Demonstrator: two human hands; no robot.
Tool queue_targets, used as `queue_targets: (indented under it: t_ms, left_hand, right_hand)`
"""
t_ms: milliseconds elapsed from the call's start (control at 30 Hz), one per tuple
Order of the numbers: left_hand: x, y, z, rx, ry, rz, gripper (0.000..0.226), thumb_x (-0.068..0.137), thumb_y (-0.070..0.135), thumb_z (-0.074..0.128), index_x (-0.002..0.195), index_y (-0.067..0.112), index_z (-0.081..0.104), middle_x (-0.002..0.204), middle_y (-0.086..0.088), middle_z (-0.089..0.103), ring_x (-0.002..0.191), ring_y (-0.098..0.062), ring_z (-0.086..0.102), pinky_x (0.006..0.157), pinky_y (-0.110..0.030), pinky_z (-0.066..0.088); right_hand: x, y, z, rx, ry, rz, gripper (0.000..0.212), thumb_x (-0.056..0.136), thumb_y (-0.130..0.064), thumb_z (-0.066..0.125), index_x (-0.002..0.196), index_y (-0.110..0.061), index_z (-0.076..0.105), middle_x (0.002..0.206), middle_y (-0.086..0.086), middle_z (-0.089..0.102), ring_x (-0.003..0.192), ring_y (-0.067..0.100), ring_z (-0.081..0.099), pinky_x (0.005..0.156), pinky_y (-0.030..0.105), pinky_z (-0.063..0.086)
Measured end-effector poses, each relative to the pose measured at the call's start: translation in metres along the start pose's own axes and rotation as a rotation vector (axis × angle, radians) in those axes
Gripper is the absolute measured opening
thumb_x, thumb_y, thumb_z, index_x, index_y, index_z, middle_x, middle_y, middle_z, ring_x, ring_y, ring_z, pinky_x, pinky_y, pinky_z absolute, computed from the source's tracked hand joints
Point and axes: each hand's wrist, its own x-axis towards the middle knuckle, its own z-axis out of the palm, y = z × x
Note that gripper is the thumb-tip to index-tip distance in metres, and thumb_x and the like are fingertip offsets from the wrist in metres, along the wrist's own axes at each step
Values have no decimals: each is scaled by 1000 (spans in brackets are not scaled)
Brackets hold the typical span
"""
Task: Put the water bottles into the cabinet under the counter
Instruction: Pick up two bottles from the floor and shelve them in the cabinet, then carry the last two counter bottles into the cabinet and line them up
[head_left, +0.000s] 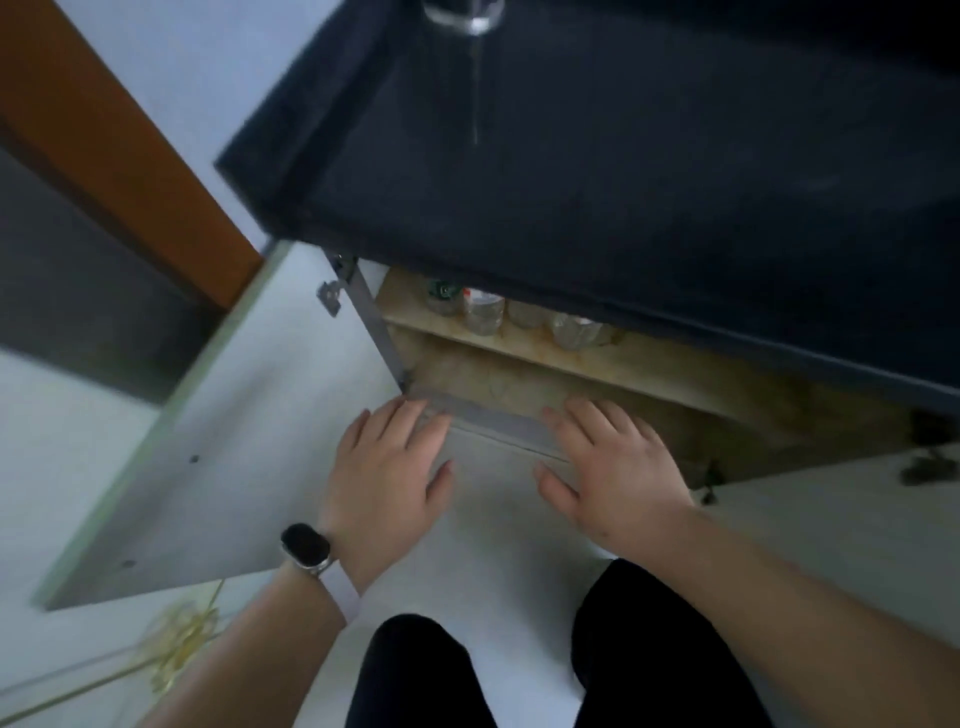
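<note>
The cabinet (519, 374) under the dark counter (623, 182) stands open, seen from above. Several clear water bottles (483, 312) stand in a row on its upper shelf, one with a green cap (443, 291); the counter's edge hides their far side. My left hand (389, 462) hovers flat, fingers spread, over the cabinet's lower front edge. My right hand (618, 467) is beside it, also flat and spread, holding nothing. A dark watch (306, 545) is on my left wrist.
The left cabinet door (218, 441) swings wide open over the white floor; the right door (841, 519) is open too. A clear bottle base (465, 15) stands on the counter's far side. My dark trouser legs (415, 675) are below. An orange door frame (119, 145) is at left.
</note>
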Motion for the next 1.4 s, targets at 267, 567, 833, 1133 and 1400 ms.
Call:
queue_targets:
  t_ms: [267,567,833,1133,1400]
  left_hand:
    - [-25,42,-163,105,-18,91,50,93,46,40,128,19,64,132,-8,64,123,-31,58,101,-47,47]
    - [-40,82,-264,53,225,331,44,93,42,52,127,17,65,132,-8,63,125,-30,56,104,-48,43]
    - [-47,144,-296,-72,327,623,46,90,40,55,128,16,66,131,-9,64,124,-31,57,104,-53,45]
    - [-55,262,-305,-4,304,940,48,93,44,50,132,19,62,131,-6,65,124,-28,58,104,-50,48]
    - [-80,430,-303,-3,339,1095,45,90,38,64,130,16,63,128,-9,66,122,-30,60,100,-54,50]
  right_hand:
    - [-63,-31,-165,14,40,-36,56,88,-56,33,119,-20,63,121,4,62,113,29,59,92,43,49]
    - [-142,-55,-258,-120,178,43,52,89,-55,40,123,-23,62,125,0,61,116,25,57,99,41,44]
    - [-243,-59,-296,-108,285,329,60,92,-60,34,140,-27,48,140,-4,53,130,23,48,108,40,37]
    - [-352,-10,-303,-145,443,515,53,89,-55,40,128,-23,58,125,1,63,115,28,60,97,42,48]
    - [-482,90,-294,-153,499,653,55,89,-55,41,127,-20,59,127,6,63,116,32,60,97,47,50]
